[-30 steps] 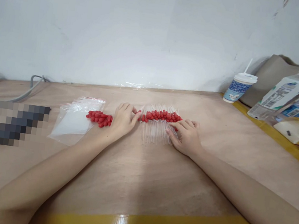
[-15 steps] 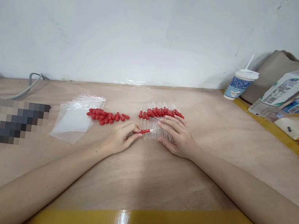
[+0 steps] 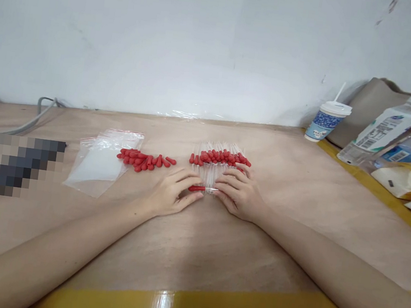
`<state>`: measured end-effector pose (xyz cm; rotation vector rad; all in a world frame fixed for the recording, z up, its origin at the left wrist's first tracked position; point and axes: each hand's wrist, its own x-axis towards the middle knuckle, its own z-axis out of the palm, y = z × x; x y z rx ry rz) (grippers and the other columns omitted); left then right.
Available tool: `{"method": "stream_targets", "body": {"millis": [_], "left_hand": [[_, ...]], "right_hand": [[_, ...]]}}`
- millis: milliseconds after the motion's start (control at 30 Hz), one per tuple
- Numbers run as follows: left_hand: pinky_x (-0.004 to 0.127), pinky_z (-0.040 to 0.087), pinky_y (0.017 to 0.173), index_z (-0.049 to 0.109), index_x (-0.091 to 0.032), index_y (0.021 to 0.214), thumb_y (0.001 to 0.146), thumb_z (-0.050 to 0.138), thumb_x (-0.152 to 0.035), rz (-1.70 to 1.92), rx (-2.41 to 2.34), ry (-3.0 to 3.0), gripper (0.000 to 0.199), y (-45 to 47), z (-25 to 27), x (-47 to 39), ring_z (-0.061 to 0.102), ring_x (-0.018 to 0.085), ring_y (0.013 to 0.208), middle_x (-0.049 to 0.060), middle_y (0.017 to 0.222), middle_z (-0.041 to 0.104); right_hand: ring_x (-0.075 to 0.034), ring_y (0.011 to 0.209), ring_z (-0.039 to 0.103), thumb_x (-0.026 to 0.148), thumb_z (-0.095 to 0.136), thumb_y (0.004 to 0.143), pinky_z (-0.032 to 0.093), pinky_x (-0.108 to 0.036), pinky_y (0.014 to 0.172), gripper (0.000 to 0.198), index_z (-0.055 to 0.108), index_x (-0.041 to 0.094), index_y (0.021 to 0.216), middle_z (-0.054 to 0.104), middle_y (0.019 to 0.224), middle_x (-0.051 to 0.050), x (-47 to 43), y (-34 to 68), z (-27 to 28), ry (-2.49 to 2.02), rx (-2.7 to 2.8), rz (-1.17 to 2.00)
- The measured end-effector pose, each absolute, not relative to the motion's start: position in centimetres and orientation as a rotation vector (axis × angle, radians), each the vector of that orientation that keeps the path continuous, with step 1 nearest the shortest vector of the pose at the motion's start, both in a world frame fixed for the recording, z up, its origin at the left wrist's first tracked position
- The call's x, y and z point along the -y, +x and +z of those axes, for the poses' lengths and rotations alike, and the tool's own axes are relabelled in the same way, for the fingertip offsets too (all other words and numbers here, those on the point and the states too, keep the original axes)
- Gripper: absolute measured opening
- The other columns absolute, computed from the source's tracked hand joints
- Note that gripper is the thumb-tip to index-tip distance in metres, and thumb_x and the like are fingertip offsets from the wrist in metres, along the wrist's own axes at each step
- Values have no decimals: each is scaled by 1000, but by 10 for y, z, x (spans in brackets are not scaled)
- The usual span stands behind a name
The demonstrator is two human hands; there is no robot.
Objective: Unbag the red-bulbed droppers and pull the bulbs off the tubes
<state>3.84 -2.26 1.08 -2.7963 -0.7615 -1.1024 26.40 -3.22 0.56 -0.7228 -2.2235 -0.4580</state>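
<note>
Between my two hands a glass dropper lies nearly level, its red rubber bulb [image 3: 197, 189] to the left and its clear glass tube [image 3: 210, 189] to the right. My left hand [image 3: 176, 191] has thumb and forefinger closed about the bulb. The thumb and fingertips of my right hand [image 3: 241, 195] pinch the tube, and their tips hide its far end. Just beyond, a row of droppers with red bulbs [image 3: 220, 157] lies side by side, with loose glass tubes [image 3: 210, 174] in front, partly covered by my right hand. Loose red bulbs [image 3: 144, 160] form a pile on the left.
Clear zip bags [image 3: 100, 163] lie left of the bulb pile, near a blurred-out dark object [image 3: 18, 167] and a grey cable [image 3: 35, 121]. Along the right side stand a paper cup [image 3: 327, 122], a plastic bottle [image 3: 386, 130] and packets [image 3: 399, 177]. Yellow tape [image 3: 246, 306] edges the wooden table.
My left fingers have shifted right along the bulb, from its end to around it. The dropper has turned more level, and my right fingers have closed in on the tube. The view has shifted slightly.
</note>
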Motion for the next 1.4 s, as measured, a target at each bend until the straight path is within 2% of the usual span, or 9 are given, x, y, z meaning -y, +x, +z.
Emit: {"method": "stream_targets", "body": {"millis": [167,300,433,567,933,1400], "left_hand": [[31,53,80,62,-17,95,81,59,-21,-1167,520,-2707,15,49,7,17,64,16,85,5,92,68],[30,54,80,61,-17,97,82,57,-19,-1170,484,-2687,16,51,7,18,64,16,84,5,91,69],[30,54,81,60,-16,95,83,55,-19,-1128,509,-2729,14,50,9,20,64,16,86,7,92,68],[32,53,83,60,-16,93,83,53,-18,-1068,514,-2826,12,48,11,20,63,18,90,8,95,67],[34,50,86,62,-15,89,83,53,-16,-1055,550,-2932,12,40,13,27,63,18,89,9,91,68],[34,51,83,61,-16,90,83,53,-17,-1059,493,-2899,11,33,8,26,64,19,90,8,91,69]], "right_hand": [[-15,88,57,26,54,83,32,-42,98,11,63,20,84,68,84,0,35,261,6,-698,2237,-443],[-16,86,59,27,57,82,37,-42,96,14,62,18,91,68,88,-2,32,260,3,-633,2232,-441],[-14,85,61,20,54,84,46,-34,91,11,61,15,89,68,87,-5,29,257,0,-525,2238,-368],[-13,84,62,19,48,86,49,-30,90,13,60,14,83,67,83,-6,32,256,3,-487,2265,-331],[-15,87,63,18,49,86,48,-32,95,11,58,13,81,66,78,-6,36,258,4,-443,2306,-407],[-16,94,61,16,50,85,48,-35,96,10,59,15,88,67,81,-5,42,267,6,-403,2295,-507]]}}
